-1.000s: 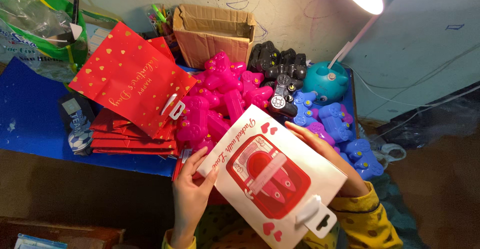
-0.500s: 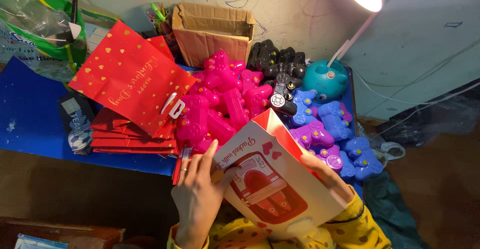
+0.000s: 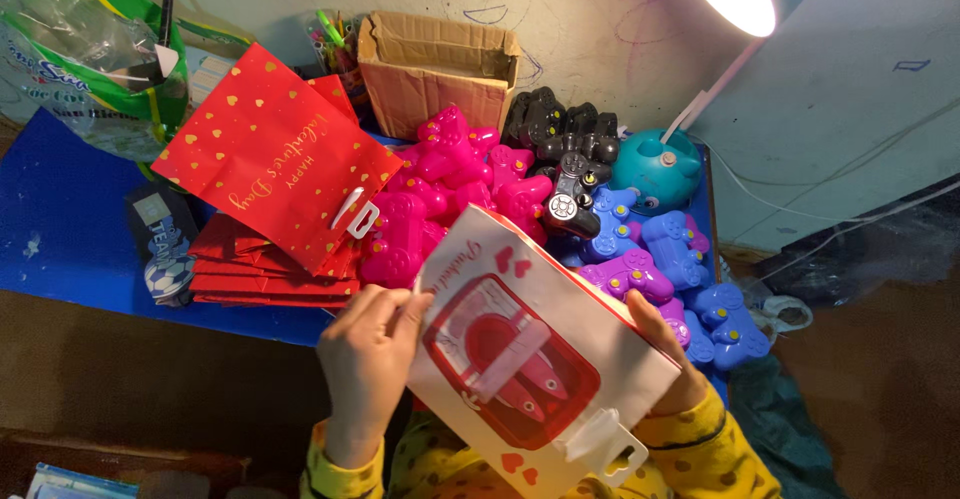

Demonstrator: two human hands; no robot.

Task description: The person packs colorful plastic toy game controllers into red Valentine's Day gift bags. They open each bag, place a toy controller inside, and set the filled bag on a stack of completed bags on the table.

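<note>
I'm gripping the white gift bag (image 3: 545, 359) w/ both hands, left hand (image 3: 368, 349) curled on its left edge, right hand (image 3: 668, 354) clamped behind its right side, tilted above the tabletop's (image 3: 70, 249) front edge.

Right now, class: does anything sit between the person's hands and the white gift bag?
Nothing visible does. The left hand grips the white gift bag at its left edge; the right hand holds its far side, partly hidden behind it.

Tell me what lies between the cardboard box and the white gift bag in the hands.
In the head view, a heap of pink toy game controllers lies between the cardboard box and the white gift bag.
</note>
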